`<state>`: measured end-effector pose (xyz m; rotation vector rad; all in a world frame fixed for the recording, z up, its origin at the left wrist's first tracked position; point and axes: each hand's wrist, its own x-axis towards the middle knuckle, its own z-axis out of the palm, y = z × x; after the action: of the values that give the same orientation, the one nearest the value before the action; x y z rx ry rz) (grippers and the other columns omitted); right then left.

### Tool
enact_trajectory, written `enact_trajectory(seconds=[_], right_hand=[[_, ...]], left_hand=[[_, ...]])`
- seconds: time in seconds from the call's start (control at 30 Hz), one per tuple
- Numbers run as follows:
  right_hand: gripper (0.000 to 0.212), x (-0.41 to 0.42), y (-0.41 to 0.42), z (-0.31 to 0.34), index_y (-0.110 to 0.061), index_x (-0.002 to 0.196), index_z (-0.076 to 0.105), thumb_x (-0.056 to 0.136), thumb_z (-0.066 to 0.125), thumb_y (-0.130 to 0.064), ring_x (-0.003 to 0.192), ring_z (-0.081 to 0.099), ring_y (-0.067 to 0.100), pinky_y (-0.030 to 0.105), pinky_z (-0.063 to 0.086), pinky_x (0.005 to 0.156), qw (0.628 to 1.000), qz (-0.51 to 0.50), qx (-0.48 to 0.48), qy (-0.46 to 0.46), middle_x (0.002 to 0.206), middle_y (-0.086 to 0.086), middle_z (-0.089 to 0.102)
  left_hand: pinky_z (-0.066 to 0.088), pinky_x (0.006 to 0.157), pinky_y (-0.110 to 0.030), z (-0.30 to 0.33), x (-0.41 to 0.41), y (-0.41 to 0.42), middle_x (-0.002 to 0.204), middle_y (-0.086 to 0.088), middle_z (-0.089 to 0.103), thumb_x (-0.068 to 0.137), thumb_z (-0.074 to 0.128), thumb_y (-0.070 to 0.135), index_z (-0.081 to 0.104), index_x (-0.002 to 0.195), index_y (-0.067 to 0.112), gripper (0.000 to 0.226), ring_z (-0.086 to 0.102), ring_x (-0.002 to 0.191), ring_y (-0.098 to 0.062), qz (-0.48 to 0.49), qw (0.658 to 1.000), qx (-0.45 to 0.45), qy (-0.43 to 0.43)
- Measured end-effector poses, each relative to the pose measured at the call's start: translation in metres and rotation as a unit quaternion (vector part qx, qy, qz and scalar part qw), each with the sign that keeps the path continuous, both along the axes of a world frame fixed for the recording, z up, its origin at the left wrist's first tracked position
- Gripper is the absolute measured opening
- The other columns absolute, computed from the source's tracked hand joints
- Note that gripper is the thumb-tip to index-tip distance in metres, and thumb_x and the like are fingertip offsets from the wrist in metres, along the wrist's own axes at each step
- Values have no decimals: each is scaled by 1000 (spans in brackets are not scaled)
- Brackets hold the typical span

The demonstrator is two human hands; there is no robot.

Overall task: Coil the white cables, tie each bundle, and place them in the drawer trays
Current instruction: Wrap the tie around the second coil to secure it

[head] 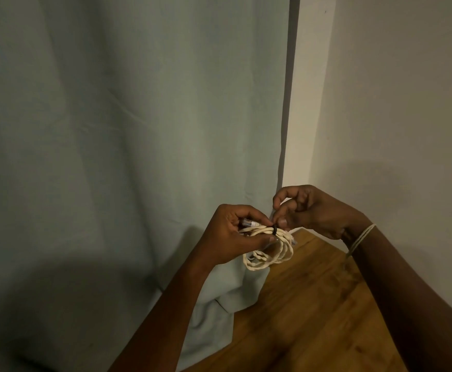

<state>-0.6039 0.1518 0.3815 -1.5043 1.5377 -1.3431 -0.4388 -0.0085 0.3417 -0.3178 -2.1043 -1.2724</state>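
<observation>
A coiled white cable [269,252] hangs in the air in front of me, its loops drooping below my fingers. My left hand [235,234] grips the top of the coil, with a plug end poking out between thumb and fingers. A thin black tie [274,230] wraps around the strands at the top of the bundle. My right hand [310,210] pinches at that tie with thumb and forefinger, touching the coil. A pale band [360,238] circles my right wrist. No drawer or trays are in view.
A pale grey-green curtain [128,130] fills the left and centre, its hem bunched on the wooden floor [313,312]. A white wall [396,98] rises at the right, meeting the curtain at a corner.
</observation>
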Motion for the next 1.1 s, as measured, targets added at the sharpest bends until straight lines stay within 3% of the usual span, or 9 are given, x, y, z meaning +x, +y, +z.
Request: enact_trajectory(seconds=[0.07,0.2,0.43,0.6,0.7,0.87,0.97,1.1], right_hand=[[22,-1,2,0,4,107,66,85,65,8,90,71,31,36,60,80,1000,27,-5,8,100,22,72],[19,0,1,1,5,107,71,92,60,5,95,66,40,42,56,88,995,52,-6,80,104,29,69],[18,6,2,6,1,107,67,96,53,4,90,66,22,30,52,84,987,76,47,130,98,12,70],[21,14,2,2,-11,99,73,97,56,0,85,66,22,32,52,82,988,70,60,123,90,6,72],[14,22,-1,4,0,101,72,93,62,-4,81,68,24,32,56,79,992,27,40,117,88,13,73],[13,25,-4,1,0,101,72,92,64,-1,75,70,20,24,57,66,984,-116,-33,133,87,11,74],[17,25,0,-2,-8,98,77,94,61,-2,78,71,18,22,58,66,966,-172,15,192,89,3,76],[20,36,3,-6,-8,102,78,95,60,-3,84,72,10,16,55,72,962,-156,36,219,93,-2,77]], left_hand=[[59,70,-28,2,1,1,87,2,75,71,85,6,75,93,10,25,73,80,-19,-10,1000,-7,3],[58,70,-28,4,3,2,85,3,75,71,84,4,73,91,13,24,73,78,-20,-21,1000,10,15],[60,69,-31,0,3,0,86,-5,75,71,85,6,70,90,16,27,73,79,-25,-23,1000,14,7],[57,65,-29,-14,-3,-4,81,-7,75,70,87,10,72,86,8,22,73,74,-21,-7,999,-9,-43],[55,62,-25,-22,-3,-3,77,-2,75,70,88,11,72,83,9,21,72,70,-16,9,999,0,-42],[62,68,-40,-19,-2,-3,84,0,75,70,87,21,74,89,10,26,72,77,-20,43,999,-11,-5],[62,69,-40,-18,0,-6,88,1,75,71,86,24,74,92,11,27,73,81,-17,63,997,-31,11],[62,68,-35,-21,0,-7,87,2,75,71,86,24,73,89,15,24,72,80,-13,63,996,-54,40]])
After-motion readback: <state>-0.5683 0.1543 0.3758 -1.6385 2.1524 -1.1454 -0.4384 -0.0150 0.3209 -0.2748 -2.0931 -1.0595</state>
